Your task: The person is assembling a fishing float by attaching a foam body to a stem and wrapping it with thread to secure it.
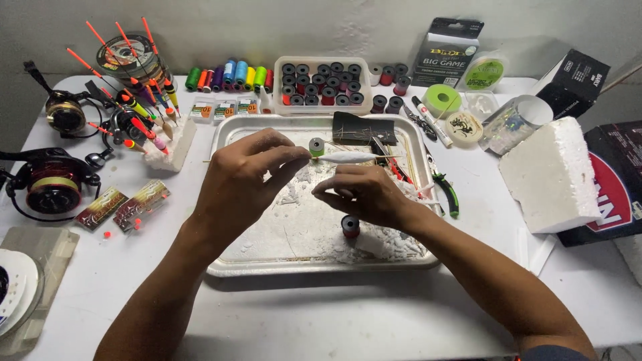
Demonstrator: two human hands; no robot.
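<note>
Holding: the left hand [244,175] pinched a thin stick, its fingers closed together on it just left of the white float body [351,157].
Right hand: the right hand [364,195] sat just below the float body, fingertips drawn together; whether they gripped thread or touched the body I could not tell.
Float body place: it hung over the metal tray [267,267], above the far half, between the two hands.
Long axis: the float body and stick ran left to right, nearly level, with the stick poking out past the left hand.
Nearer hand: both were close; the left held the stick, the right lay directly beneath the body.
Spools in the tray: two, a green spool [316,146] touching the body's left end and a red spool [350,226] standing near the right wrist.
Reels: three fishing reels [50,187] at the left of the table.
Foam: one large white foam block [550,177] to the right, well apart.
Pliers: one green-handled pair [447,192] at the tray's right rim.
Spool box: one clear box of dark spools [322,85] behind the tray.
</note>
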